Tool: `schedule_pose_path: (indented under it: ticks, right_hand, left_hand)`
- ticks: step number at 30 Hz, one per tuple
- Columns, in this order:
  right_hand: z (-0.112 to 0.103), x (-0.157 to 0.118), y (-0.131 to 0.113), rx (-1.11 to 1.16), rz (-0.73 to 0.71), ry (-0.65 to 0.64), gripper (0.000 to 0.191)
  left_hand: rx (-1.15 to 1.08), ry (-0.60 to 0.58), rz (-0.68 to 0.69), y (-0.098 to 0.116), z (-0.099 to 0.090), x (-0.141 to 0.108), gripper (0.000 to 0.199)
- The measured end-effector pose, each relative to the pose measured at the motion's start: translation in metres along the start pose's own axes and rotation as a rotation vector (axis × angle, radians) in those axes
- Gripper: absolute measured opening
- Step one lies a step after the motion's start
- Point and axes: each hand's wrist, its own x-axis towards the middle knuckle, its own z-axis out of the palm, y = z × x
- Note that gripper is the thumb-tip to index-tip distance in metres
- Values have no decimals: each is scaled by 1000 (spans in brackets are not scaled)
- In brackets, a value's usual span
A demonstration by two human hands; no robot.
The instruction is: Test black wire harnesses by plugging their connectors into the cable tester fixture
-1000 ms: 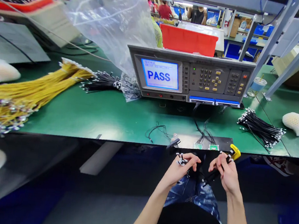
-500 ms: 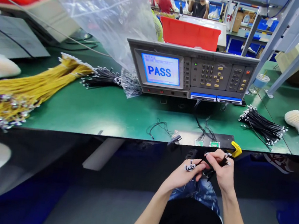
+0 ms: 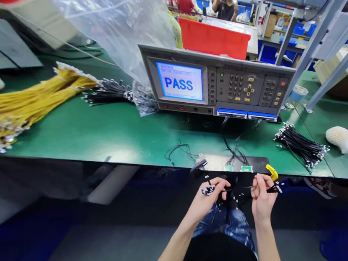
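Observation:
My left hand [image 3: 208,199] is closed round a bunch of short black cables, whose white connectors [image 3: 207,189] stick out over the back of the hand. My right hand [image 3: 263,198] pinches black cables too, with white ends [image 3: 278,187] showing beyond the fingers. A black strand [image 3: 238,187] runs between the two hands, above my lap. Just beyond them, at the bench edge, lies a black fixture strip [image 3: 214,161] with two small green circuit boards [image 3: 246,169] wired to a tester [image 3: 212,84]. Its screen [image 3: 180,82] reads PASS.
Yellow cable bundles [image 3: 43,100] lie at left, and a black cable bundle [image 3: 302,145] at right. A yellow clamp handle [image 3: 271,172] and a dark one [image 3: 199,165] flank the strip. A clear plastic bag [image 3: 118,20] hangs left of the tester. Loose wires [image 3: 179,148] lie on the green bench [image 3: 121,140].
My hands have moved apart, the left one to the left and the right one slightly rightward, with a black strand now stretched between them. The camera view has shifted a little.

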Motion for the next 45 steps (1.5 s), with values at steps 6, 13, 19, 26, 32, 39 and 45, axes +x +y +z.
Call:
schedule_pose_path:
  ticks: [6,13,19,26,32,39,45]
  right_hand:
    - [-4,2,6,-150,-72,20,34]
    - [7,-10,10,-220,33,-157,41]
    - [12,-21,-2,-135,95,-212,46]
    - [9,-10,-7,-82,82,-169,44]
    - [4,0,5,-228,-1,-72,48]
    - [10,-16,2,-109,187,-318,45]
    - [1,-16,-4,-75,119,-289,34]
  left_hand:
    - [-84,-16,-45,-3,-15,-2,53]
    - [100,-40,78,-13,1,0,34]
    - [161,-142,258,-22,24,-2,17]
    - [287,-145,265,-17,13,-4,23]
    - [421,-78,238,-6,-19,-8,27]
    - [271,-184,292,-7,6,-6,20]
    - [232,-200,261,-11,17,-5,22]
